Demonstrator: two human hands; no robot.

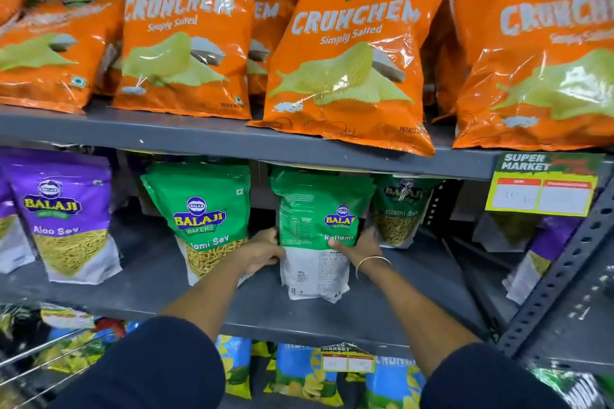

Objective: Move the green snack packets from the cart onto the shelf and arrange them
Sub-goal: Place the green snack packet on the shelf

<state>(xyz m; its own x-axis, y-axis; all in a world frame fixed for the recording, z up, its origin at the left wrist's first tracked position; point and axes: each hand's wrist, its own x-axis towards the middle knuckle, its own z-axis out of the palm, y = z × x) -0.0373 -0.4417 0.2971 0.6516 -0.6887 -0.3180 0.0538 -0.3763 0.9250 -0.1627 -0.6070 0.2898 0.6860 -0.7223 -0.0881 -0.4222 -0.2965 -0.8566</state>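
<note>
Green foil fills the middle of the head view: a green snack packet point(315, 236) stands upright on the middle shelf point(382, 305), turned so that its printed back panel and part of its front label show. Both hands hold it. The left hand point(262, 252) presses against its left edge, fingers reaching behind it, and the right hand point(358, 246), with a thin bangle point(372, 264) at the wrist, clasps the right edge with the thumb across the front. More green edges show stacked directly behind the held one, so it looks to be the front of a small row.

Just left of it stands a second green packet point(206, 219), face forward and leaning a little, touched by the left forearm. A third green packet point(398, 209) sits further back on the right, close by the right hand. A purple packet point(69, 219) stands well to the left, and orange crisp bags point(345, 66) line the shelf above. The wire cart point(50, 352) shows at the lower left corner, holding bags whose kind is hard to tell.

The packet is probably light, a soft pouch with a flat gusseted base that lets it stand; the film looks smooth and somewhat slippery, and the contents likely crush under a hard squeeze. Holding it low by both side seams, as here, seems the soundest grip for turning its face forward and squaring it with its neighbours. The placing step seems nearly done, with arranging left.
</note>
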